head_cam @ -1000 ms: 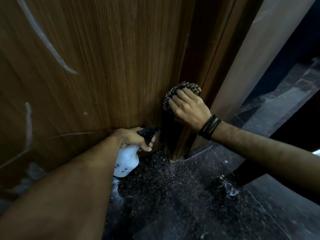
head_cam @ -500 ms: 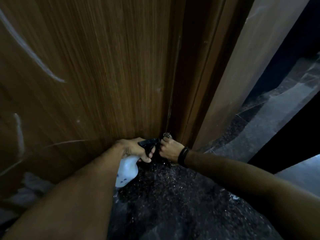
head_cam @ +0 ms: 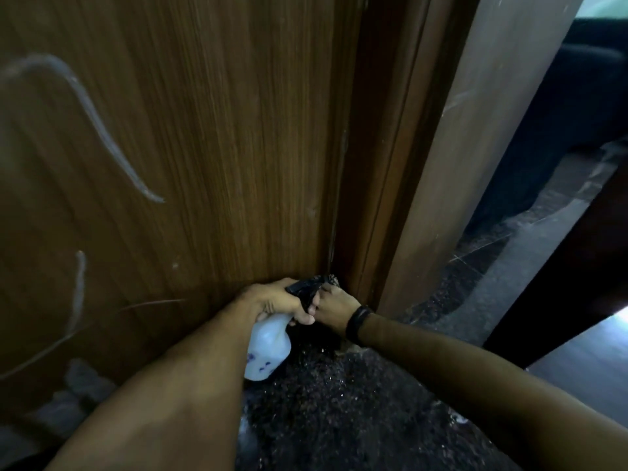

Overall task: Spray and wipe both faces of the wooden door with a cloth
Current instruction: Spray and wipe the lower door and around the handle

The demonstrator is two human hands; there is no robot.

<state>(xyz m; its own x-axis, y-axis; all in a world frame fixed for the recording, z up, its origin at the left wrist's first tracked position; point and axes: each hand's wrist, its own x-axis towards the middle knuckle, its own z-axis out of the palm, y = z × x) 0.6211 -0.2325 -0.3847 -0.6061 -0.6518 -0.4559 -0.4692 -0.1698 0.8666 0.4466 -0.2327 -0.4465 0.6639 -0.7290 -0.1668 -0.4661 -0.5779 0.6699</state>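
Observation:
The brown wooden door (head_cam: 204, 147) fills the left and middle of the head view, with pale streaks on its face. My left hand (head_cam: 272, 302) grips a white spray bottle (head_cam: 268, 348) by its black trigger head, low against the door's bottom edge. My right hand (head_cam: 334, 304), with a dark band on the wrist, holds the patterned cloth (head_cam: 331, 278) at the very bottom of the door's edge by the frame. Only a small tip of the cloth shows above the fingers.
The door frame (head_cam: 390, 164) and a beige wall corner (head_cam: 475, 164) stand right of the door. Dark speckled stone floor (head_cam: 339, 419) lies below my arms. A dark opening and a lighter floor strip (head_cam: 509, 283) lie at the far right.
My right hand slid the cloth down the door's edge from about mid-height to the floor level, ending beside my left hand. The left hand and bottle stayed put.

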